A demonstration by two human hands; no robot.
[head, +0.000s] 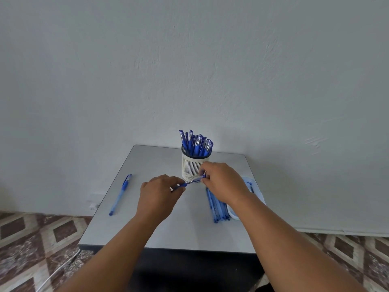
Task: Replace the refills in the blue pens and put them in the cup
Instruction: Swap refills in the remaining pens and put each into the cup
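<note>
Blue pen (190, 183) held in front of white slotted cup (192, 167), axis level, rising slightly rightward. Left hand (159, 192) pinches near end, right hand (221, 180) grips far end beside cup. Right hand nearer cup; drop-in falls to it.

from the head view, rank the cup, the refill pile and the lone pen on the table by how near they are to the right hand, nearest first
1. Cup: just behind the right hand, beside its fingers.
2. Refill pile: under the right wrist, table's right side; too close to call against the cup.
3. Lone pen: far left side.
</note>
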